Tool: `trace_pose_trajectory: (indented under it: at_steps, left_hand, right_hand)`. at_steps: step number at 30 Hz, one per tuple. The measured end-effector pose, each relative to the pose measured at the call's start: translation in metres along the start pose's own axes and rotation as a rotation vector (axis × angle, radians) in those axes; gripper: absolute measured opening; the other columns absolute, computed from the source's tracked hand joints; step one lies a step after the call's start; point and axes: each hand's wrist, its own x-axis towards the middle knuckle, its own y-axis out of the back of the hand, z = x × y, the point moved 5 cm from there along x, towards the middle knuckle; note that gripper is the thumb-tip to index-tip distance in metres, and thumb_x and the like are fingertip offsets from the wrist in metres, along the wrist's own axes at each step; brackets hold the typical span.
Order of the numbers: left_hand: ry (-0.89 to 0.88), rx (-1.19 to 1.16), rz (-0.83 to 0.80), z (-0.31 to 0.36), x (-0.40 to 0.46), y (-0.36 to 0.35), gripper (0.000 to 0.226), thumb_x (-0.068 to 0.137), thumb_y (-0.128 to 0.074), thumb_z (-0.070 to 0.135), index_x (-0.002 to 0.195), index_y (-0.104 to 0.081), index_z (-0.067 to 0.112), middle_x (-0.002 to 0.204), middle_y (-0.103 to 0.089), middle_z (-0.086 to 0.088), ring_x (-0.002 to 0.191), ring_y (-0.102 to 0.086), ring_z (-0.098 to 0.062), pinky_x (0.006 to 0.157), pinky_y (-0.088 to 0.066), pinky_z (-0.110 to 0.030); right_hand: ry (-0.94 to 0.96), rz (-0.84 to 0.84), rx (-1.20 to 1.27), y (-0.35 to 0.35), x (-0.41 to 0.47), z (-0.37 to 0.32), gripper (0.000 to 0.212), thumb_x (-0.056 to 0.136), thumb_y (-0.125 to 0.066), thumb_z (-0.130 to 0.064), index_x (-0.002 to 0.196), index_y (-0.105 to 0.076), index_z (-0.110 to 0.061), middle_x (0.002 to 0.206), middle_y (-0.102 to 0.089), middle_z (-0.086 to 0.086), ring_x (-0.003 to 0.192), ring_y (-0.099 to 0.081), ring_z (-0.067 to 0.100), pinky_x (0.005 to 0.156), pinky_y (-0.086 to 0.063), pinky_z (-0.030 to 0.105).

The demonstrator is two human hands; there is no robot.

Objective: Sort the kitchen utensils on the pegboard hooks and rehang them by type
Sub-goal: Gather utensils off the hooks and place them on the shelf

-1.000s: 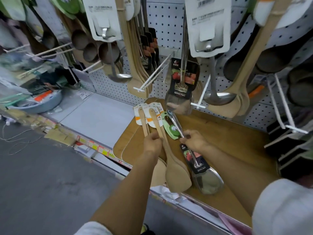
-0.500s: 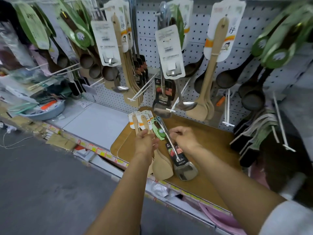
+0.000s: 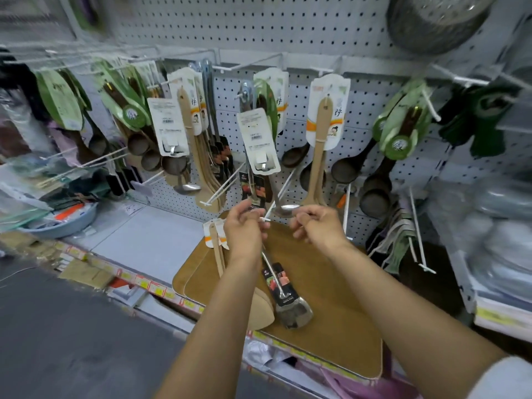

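Steel spatula (image 3: 289, 305), black-labelled, hangs from left hand (image 3: 244, 234).

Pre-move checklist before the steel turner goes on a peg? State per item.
1. Left hand grips the steel turner by its handle: ok.
2. Wooden spatulas held in the same hand: ok, but crowded.
3. Right hand free to guide: cannot tell, fingers curled.
4. White peg tip near the hands: ok.
5. Turner's hang hole lined up with peg: cannot tell, hidden by fingers.
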Motion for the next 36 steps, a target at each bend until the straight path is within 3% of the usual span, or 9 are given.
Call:
trace_pose_trajectory:
  at_steps: [5,11,15,17,19,21,27,33,36]
  left_hand:
    - [0.003,0.013,-0.113,0.018,0.012,-0.026,0.022,0.096,-0.051,0.005,0.111,-0.059,0.019,0.087,-0.067,-0.004,0.058,-0.056,-0.011,0.053,-0.044,-0.026]
    - [-0.005,0.023,-0.168,0.032,0.028,-0.042,0.023,0.095,-0.052,0.003,0.111,-0.059,0.017,0.088,-0.066,-0.008,0.059,-0.056,-0.012,0.048,-0.043,-0.023]
    - [0.004,0.037,-0.167,0.033,0.040,-0.041,0.024,0.094,-0.051,0.001,0.113,-0.059,0.013,0.082,-0.064,-0.006,0.059,-0.055,-0.013,0.048,-0.043,-0.023]
    - [0.006,0.046,-0.178,0.033,0.043,-0.043,0.022,0.095,-0.051,0.001,0.110,-0.060,0.014,0.083,-0.064,-0.007,0.060,-0.055,-0.014,0.048,-0.043,-0.023]
    - [0.008,0.063,-0.198,0.033,0.045,-0.046,0.020,0.096,-0.051,0.003,0.105,-0.062,0.017,0.084,-0.065,-0.007,0.061,-0.055,-0.013,0.050,-0.044,-0.024]
    - [0.006,0.089,-0.241,0.033,0.045,-0.051,0.019,0.097,-0.050,0.004,0.104,-0.063,0.015,0.083,-0.065,-0.007,0.060,-0.055,-0.013,0.050,-0.044,-0.023]
    - [0.057,0.162,-0.361,0.021,0.045,-0.070,0.017,0.098,-0.050,0.006,0.109,-0.062,0.010,0.082,-0.064,-0.007,0.061,-0.056,-0.014,0.050,-0.045,-0.021]
    - [0.089,0.183,-0.392,0.015,0.047,-0.076,0.017,0.099,-0.050,0.008,0.111,-0.062,0.010,0.086,-0.065,-0.007,0.055,-0.056,-0.009,0.049,-0.046,-0.019]
    - [0.089,0.192,-0.397,0.015,0.050,-0.078,0.017,0.098,-0.051,0.008,0.111,-0.062,0.011,0.085,-0.065,-0.006,0.060,-0.056,-0.011,0.049,-0.047,-0.020]
  right_hand:
    - [-0.009,0.080,0.071,0.022,0.018,-0.017,0.018,0.098,-0.049,-0.007,0.101,-0.067,-0.008,0.080,-0.066,0.007,0.056,-0.056,0.012,0.049,-0.042,0.021]
    - [-0.019,0.225,0.056,0.042,0.057,-0.032,0.014,0.095,-0.053,-0.007,0.102,-0.063,-0.015,0.085,-0.065,0.007,0.063,-0.058,0.015,0.050,-0.040,0.022]
    - [-0.056,0.267,0.066,0.048,0.081,-0.036,0.011,0.092,-0.057,-0.008,0.099,-0.063,-0.015,0.075,-0.061,0.005,0.062,-0.054,0.019,0.052,-0.041,0.028]
    - [-0.067,0.289,0.036,0.048,0.091,-0.040,0.009,0.091,-0.061,-0.010,0.097,-0.060,-0.016,0.078,-0.060,0.005,0.063,-0.054,0.020,0.059,-0.046,0.031]
    - [-0.085,0.306,-0.009,0.047,0.104,-0.041,0.021,0.089,-0.064,-0.013,0.108,-0.056,-0.016,0.091,-0.061,0.007,0.076,-0.060,0.026,0.072,-0.051,0.038]
    - [-0.109,0.295,-0.024,0.044,0.115,-0.041,0.029,0.088,-0.065,-0.013,0.115,-0.058,-0.010,0.097,-0.061,0.010,0.084,-0.061,0.029,0.076,-0.051,0.039]
    - [-0.138,0.229,-0.030,0.038,0.138,-0.039,0.023,0.087,-0.066,-0.011,0.110,-0.066,-0.008,0.096,-0.067,0.010,0.074,-0.060,0.023,0.060,-0.047,0.028]
    - [-0.089,0.230,0.019,0.034,0.148,-0.035,0.015,0.087,-0.069,-0.014,0.101,-0.068,-0.011,0.101,-0.071,0.010,0.091,-0.068,0.027,0.086,-0.056,0.039]
    - [-0.027,0.181,-0.011,0.036,0.142,-0.033,0.013,0.090,-0.066,-0.015,0.102,-0.069,-0.011,0.099,-0.070,0.008,0.090,-0.067,0.025,0.077,-0.056,0.032]
